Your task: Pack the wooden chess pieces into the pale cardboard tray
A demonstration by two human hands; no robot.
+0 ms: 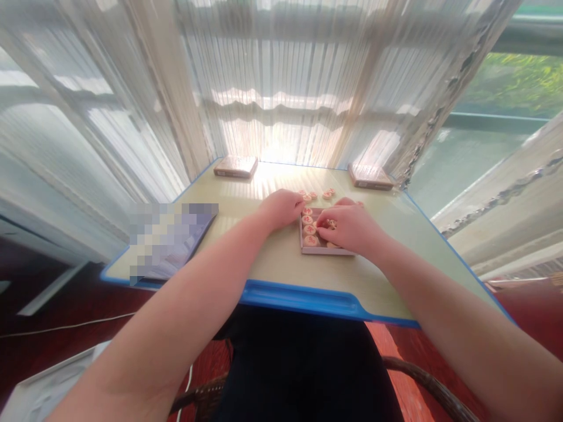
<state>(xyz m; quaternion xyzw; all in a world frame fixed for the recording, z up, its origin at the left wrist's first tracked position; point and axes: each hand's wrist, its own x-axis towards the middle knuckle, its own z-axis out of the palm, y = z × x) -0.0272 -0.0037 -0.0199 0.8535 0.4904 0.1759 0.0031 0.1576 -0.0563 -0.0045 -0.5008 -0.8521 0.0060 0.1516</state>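
Note:
A shallow light box (pixel 328 251) lies on the pale desk, with several round wooden pieces bearing red characters inside, such as a piece (pixel 311 241) in its near left corner. My left hand (pixel 287 207) rests at the box's far left corner, fingers curled together; what they hold, if anything, is hidden. Over the right part of the box is my right hand (pixel 345 225), its fingers bent and closed around a round piece (pixel 331 224). More loose pieces (pixel 328 194) lie on the desk just beyond the box.
The desk (pixel 272 264) has a blue edge and a blue front tray (pixel 303 298). Brown boxes stand at the back left (pixel 236 167) and back right (pixel 370 176). A dark-edged flat item (pixel 200 225), partly pixelated, lies at the left. White curtains (pixel 281 76) hang behind.

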